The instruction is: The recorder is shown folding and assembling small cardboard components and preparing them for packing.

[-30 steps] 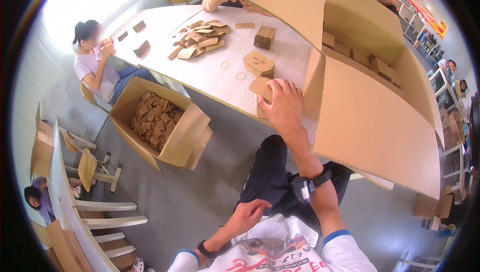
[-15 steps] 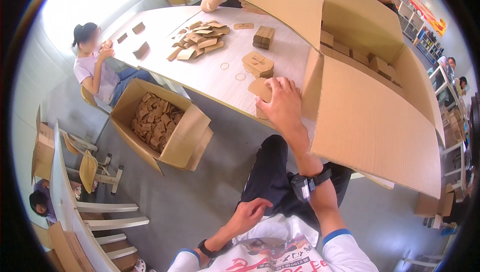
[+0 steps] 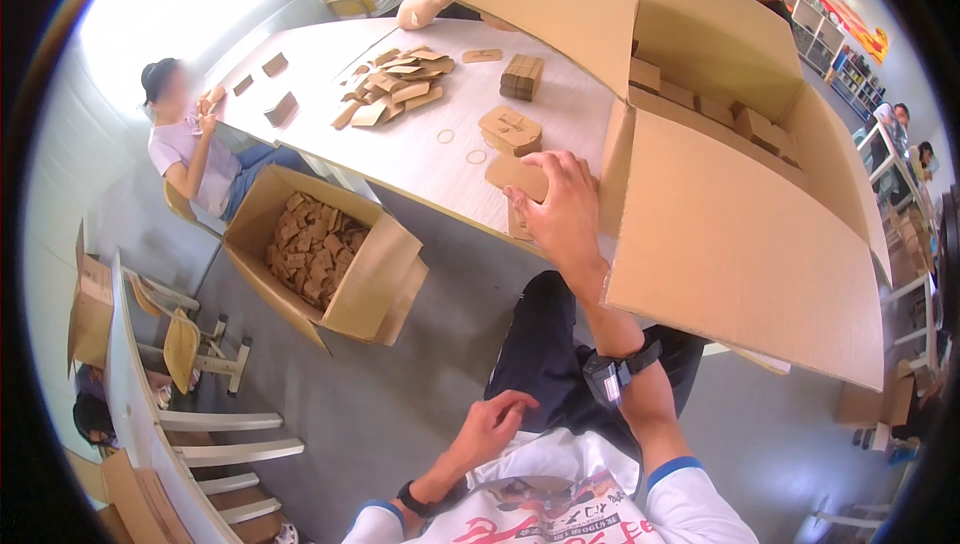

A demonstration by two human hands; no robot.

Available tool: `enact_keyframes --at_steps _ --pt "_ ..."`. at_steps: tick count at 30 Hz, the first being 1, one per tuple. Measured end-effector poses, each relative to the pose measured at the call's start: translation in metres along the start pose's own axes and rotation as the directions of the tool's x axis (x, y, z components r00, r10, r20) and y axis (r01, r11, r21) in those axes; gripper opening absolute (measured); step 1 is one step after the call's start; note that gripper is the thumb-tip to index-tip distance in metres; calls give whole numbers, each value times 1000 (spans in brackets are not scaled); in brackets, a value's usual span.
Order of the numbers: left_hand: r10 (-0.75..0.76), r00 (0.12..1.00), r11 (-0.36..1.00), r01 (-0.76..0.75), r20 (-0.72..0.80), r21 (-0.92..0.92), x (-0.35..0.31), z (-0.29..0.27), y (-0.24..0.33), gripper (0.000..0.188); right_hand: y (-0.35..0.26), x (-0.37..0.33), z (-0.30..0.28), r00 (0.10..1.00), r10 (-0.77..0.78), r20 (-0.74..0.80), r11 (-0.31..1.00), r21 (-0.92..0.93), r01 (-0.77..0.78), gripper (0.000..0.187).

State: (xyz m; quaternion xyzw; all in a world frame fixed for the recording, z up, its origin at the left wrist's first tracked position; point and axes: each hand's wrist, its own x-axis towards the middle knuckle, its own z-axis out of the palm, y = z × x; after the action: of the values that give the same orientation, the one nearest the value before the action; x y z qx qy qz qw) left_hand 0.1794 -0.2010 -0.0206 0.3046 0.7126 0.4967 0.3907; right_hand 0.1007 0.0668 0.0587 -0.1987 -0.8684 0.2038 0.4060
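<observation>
Noting places by the clock, read from the right hand (image 3: pixel 556 194): a stack of brown cards (image 3: pixel 514 177) is gripped beneath it by the table's (image 3: pixel 400 149) near edge, thumb bent against one side, fingers curled over the other. The left hand (image 3: pixel 495 426), between 6 and 7 o'clock, is seen loosely half-curled above the lap, nothing visible in it. By judgement, cards could be spilled to the floor if the stack were pushed toward 6 o'clock, the edge being so near. Its layers could be skewed if pressed by one hand alone (no second hand is lent to it). The printed-top stack (image 3: pixel 510 130), close by at 11 o'clock, could be toppled by a careless knuckle; the two rubber bands (image 3: pixel 445 137), at 10 o'clock, could be swept aside. The big carton's flap (image 3: pixel 750 244), jutting at 3 to 4 o'clock, could be bumped by the forearm. Hidden: the stack's far side and most fingertip contact, covered by the hand. The carton's floor is masked by its contents and walls. A co-worker's hands, toward 12 o'clock, are partly screened by the raised flap (image 3: pixel 555 19). Card count cannot be made out.
</observation>
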Motion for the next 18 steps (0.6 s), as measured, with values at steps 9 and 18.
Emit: enact_keyframes --at_steps 9,18 --pt "19 999 999 -20 -30 -32 5 -4 2 20 10 -6 8 997 -38 69 983 -176 49 39" --pt "20 1000 999 -20 -11 -25 0 3 0 20 3 -3 4 998 4 70 985 -174 8 38"
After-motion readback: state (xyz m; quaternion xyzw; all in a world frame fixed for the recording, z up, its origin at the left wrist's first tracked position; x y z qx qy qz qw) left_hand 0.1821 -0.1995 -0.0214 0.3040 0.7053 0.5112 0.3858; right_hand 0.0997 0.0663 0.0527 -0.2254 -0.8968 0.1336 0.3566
